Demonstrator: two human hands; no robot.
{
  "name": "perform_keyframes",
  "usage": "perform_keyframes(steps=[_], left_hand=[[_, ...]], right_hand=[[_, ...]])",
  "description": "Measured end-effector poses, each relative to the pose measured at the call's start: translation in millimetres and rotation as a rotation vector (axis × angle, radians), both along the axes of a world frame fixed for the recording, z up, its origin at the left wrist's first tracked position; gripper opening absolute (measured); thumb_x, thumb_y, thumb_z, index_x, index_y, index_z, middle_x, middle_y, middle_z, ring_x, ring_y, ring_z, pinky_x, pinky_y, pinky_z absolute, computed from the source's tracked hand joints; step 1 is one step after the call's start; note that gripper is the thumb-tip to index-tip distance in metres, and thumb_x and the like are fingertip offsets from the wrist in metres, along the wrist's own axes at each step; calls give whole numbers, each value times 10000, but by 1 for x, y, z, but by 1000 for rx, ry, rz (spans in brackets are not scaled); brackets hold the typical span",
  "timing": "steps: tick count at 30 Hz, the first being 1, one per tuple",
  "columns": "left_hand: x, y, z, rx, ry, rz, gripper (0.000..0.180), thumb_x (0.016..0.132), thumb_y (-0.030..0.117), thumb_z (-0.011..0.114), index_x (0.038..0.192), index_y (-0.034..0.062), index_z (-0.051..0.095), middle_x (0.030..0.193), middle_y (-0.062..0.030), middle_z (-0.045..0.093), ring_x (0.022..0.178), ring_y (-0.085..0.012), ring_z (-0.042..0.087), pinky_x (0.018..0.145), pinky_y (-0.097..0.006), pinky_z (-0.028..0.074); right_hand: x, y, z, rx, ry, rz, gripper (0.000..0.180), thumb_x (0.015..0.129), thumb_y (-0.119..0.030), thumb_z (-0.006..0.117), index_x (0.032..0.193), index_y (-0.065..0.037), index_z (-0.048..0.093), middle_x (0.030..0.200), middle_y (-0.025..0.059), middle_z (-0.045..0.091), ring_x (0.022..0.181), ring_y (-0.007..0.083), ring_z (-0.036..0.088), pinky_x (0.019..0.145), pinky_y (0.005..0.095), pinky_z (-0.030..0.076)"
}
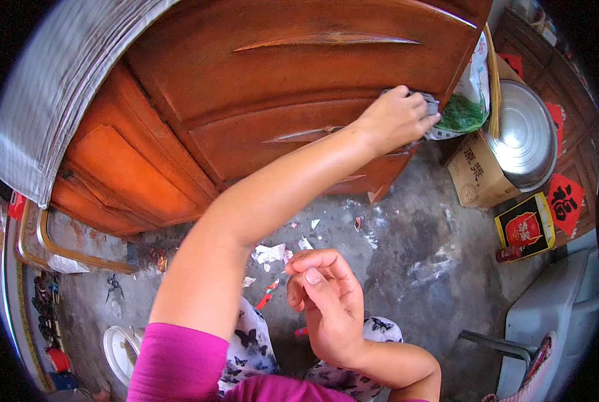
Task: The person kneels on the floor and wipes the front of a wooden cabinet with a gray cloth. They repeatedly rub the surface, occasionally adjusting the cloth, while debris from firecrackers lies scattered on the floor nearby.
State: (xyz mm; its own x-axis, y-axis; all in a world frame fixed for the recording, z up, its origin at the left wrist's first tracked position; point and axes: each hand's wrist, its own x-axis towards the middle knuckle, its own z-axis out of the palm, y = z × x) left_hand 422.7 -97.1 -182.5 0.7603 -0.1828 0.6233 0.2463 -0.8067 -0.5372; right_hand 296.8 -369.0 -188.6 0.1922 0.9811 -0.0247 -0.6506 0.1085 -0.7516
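Observation:
My left hand reaches up and across to a large reddish-brown wooden door. It presses a crumpled grey cloth against the door's right edge, and most of the cloth is hidden under the fingers. Closer to my body, my right hand hovers above the floor with fingers curled and thumb pinched against the index finger. Nothing shows in it. Below it are my knees in butterfly-print fabric.
Torn white and red paper scraps litter the grey concrete floor. A cardboard box carries a metal basin beside a bag of greens. A red-and-yellow box, scissors, a white lid and white furniture stand around.

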Motion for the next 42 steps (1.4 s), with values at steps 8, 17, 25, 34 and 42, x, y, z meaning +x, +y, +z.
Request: perform_keyframes(steps=[8, 17, 25, 34, 42], left_hand=[[-213, -5, 9, 21, 26, 237, 559, 899, 204, 618, 1456, 247, 587, 1227, -22, 703, 1147, -169, 657, 869, -368, 506], [-300, -55, -3, -879, -512, 246, 807, 700, -153, 632, 1471, 78, 570, 1165, -202, 686, 1079, -377, 653, 983, -422, 507], [-280, -84, -11, -725, -68, 185, 945, 760, 206, 845, 1592, 113, 408, 1653, -217, 329, 1487, -424, 370, 1212, -511, 311], [-380, 25, -23, -126, -224, 631, 904, 895, 404, 744, 1640, 126, 312, 1710, -142, 240, 1576, -341, 228, 1268, -493, 211], [-388, 24, -22, -96, -252, 603, 890, 891, 401, 748, 1633, 134, 334, 1708, -126, 257, 1573, -341, 236, 1268, -499, 194]], right_hand=[[13, 5, -4, -10, -63, -72, 177, 1042, -183, 600, 1138, -35, 606, 1122, 94, 661, 806, 142, 584, 723, 291, 453], [21, 68, -21, -18, -460, 47, 567, 1072, -466, 543, 1506, -107, 479, 1460, 42, 560, 1361, 182, 497, 1125, 377, 386], [46, 119, -36, 107, -369, -374, 568, 985, -281, 733, 1483, -108, 522, 1411, 76, 610, 1328, 237, 554, 1121, 442, 437], [177, 220, -71, 34, -1199, -1196, 680, 962, -405, 709, 1393, 71, 485, 1384, 277, 516, 1279, 435, 496, 1141, 520, 344], [126, 197, -68, 500, -2040, -701, 583, 629, -125, 746, 1195, -99, 608, 1247, 126, 578, 1213, 392, 505, 1041, 569, 347]])
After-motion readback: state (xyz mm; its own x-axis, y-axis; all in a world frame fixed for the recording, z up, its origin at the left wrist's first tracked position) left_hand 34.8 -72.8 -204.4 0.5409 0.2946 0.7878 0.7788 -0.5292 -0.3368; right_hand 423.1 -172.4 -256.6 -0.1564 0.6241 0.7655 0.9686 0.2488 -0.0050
